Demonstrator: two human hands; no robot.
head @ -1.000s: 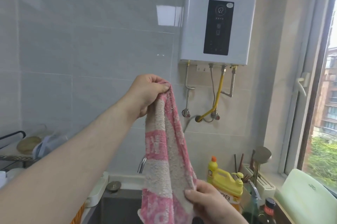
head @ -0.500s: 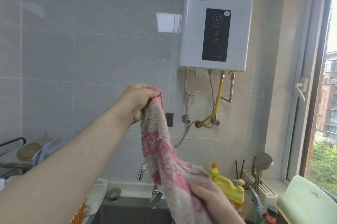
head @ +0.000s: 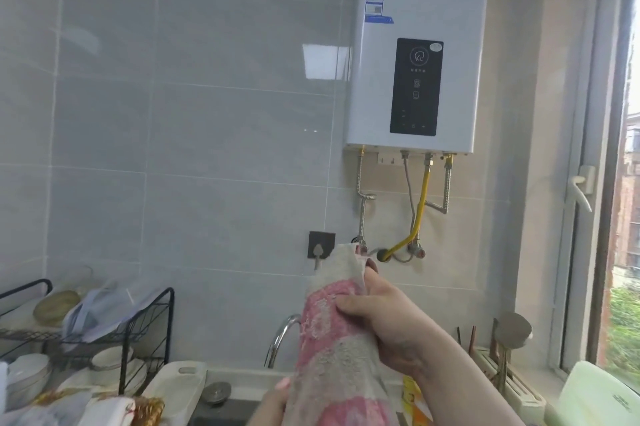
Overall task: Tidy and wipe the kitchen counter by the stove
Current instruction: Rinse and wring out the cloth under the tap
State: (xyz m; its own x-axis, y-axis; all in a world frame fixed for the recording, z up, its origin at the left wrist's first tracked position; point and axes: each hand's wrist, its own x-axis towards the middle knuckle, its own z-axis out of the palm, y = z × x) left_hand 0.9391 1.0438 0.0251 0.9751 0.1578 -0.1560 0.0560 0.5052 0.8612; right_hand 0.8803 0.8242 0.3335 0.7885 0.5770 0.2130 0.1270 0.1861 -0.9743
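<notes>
Now my right hand [head: 391,318] has its fingers [head: 349,305] clamped round the upper part of the pink-and-grey towel [head: 337,349], held upright above the sink [head: 239,384]; my left hand [head: 277,398] pinches it lower down, in front of the faucet [head: 280,335]

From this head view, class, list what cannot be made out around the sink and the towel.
- Sink basin: cut off by the bottom edge.
- Faucet spout: hidden behind the pink towel.
- Left hand: mostly behind the towel; its grip is unclear.
- Yellow bottle: label covered by the right hand and forearm.
</notes>
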